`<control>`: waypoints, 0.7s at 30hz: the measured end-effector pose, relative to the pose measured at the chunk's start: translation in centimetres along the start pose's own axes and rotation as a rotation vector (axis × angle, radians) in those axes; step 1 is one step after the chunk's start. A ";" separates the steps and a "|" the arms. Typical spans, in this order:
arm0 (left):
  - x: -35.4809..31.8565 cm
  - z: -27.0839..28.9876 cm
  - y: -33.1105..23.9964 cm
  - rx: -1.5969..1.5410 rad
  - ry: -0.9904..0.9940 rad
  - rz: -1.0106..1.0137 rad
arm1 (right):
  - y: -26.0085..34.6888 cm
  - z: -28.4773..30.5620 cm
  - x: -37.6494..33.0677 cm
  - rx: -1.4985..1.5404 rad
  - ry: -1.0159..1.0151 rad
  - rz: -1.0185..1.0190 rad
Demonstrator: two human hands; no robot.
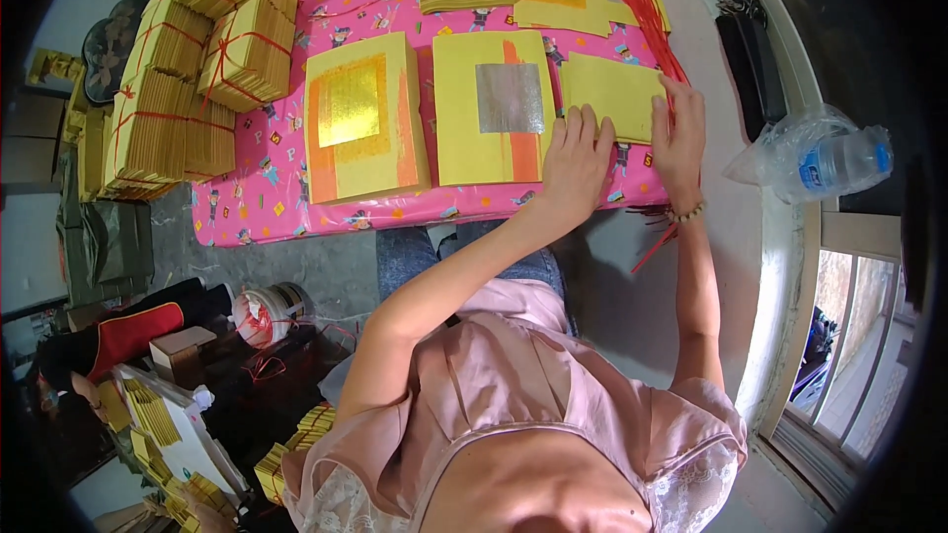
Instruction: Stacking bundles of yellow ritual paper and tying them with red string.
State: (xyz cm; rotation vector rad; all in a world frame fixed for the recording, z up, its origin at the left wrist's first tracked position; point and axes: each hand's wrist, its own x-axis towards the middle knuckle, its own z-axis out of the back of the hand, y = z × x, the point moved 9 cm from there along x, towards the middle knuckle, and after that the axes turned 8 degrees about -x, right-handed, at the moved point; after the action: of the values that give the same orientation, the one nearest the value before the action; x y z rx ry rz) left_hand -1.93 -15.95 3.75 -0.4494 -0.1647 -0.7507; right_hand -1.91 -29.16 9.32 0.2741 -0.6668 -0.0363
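Note:
A small stack of plain yellow paper [614, 89] lies near the table's right edge. My left hand [578, 160] touches its lower left corner, fingers stretched out and resting partly on the paper beside it. At the stack's right edge is my right hand [679, 138], fingers extended upward, wearing a beaded bracelet. Left of my hands sits a yellow paper stack with a silver square [509, 99] and an orange stripe. Farther left is another stack, with a gold foil square [353, 104] on top.
Red-tied yellow paper bundles [163, 89] are piled at the far left of the pink patterned table cover [267, 222]. Red strands [647, 0] hang along the right side. A bagged plastic bottle [839, 163] stands right. A bucket [269, 314] and another person's sleeve [138, 331] are lower left.

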 end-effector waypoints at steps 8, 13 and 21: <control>-3.9 4.8 6.2 -0.350 0.053 0.083 | 9.9 -4.1 -2.3 0.312 0.499 0.418; -6.1 5.3 9.7 -0.319 0.057 0.110 | 11.6 -6.1 -4.0 0.245 0.589 0.554; -6.9 5.8 10.4 -0.393 0.022 0.072 | 11.4 -6.6 -4.4 0.311 0.584 0.566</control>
State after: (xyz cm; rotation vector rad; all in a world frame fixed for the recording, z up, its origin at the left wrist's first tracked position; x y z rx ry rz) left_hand 0.32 -2.33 3.39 -0.8158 0.0218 -0.7180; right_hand -1.92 -16.07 4.66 0.3653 -0.1448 0.6713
